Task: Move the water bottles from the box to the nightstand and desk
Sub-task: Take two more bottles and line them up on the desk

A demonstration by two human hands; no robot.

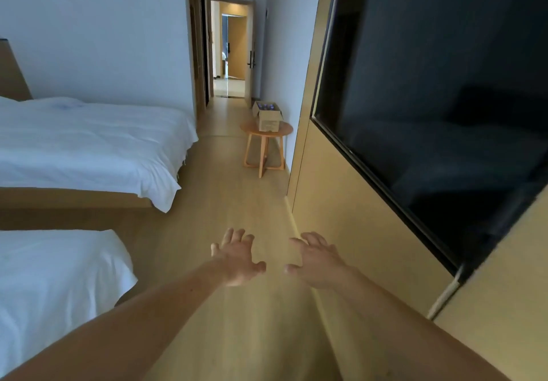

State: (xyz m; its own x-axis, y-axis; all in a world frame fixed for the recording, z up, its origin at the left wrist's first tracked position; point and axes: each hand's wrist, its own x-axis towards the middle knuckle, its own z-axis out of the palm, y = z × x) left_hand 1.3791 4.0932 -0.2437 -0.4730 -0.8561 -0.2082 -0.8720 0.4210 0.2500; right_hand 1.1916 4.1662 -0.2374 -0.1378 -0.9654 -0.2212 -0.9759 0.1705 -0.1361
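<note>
A cardboard box [268, 122] with its flaps open stands on a small round wooden table [280, 132] far ahead, against the right wall. Blue-capped water bottles [266, 106] show inside the box. My left hand [238, 257] and my right hand [317, 259] are stretched out in front of me over the wooden floor, palms down, fingers spread, holding nothing. Both hands are well short of the box. No nightstand or desk is visible.
Two beds with white sheets [89, 140] [53, 285] line the left side. A wall-mounted dark TV [439, 90] sits in a wooden panel on the right. A wooden floor aisle [225, 202] runs between them to an open doorway [229, 48].
</note>
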